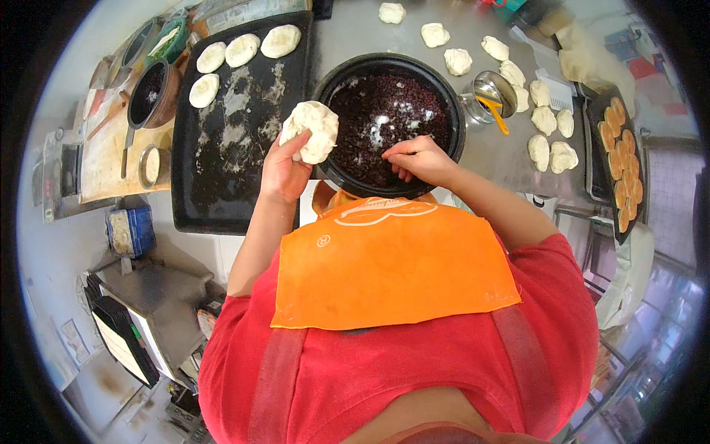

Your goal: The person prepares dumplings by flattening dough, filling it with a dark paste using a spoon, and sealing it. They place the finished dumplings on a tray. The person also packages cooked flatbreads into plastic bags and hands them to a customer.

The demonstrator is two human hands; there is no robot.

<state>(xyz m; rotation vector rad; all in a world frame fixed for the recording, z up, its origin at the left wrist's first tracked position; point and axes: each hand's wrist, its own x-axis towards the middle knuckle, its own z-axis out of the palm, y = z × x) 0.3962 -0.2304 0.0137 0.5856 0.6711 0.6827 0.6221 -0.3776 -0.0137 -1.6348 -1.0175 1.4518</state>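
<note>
A flattened piece of white dough (317, 129) is in my left hand (287, 169), with the thumb over its face, at the left rim of a wide black bowl. The bowl (459, 116) holds a dark, glossy bean-like filling (383, 105). Over the lower right part of the filling is my right hand (417, 160), its thumb and fingertips drawn together; whether anything is between them cannot be told. Left of the bowl, a black baking tray (222, 205) bears several round flattened dough pieces (242, 50) at its far end and patches of white residue.
Several loose dough pieces (458, 61) lie on the metal table (355, 33) beyond and right of the bowl. A metal pot (477, 89) with a yellow-handled tool (495, 114) stands there. Farther right is a tray of browned rounds (622, 161). A saucepan (148, 102) stands at the left.
</note>
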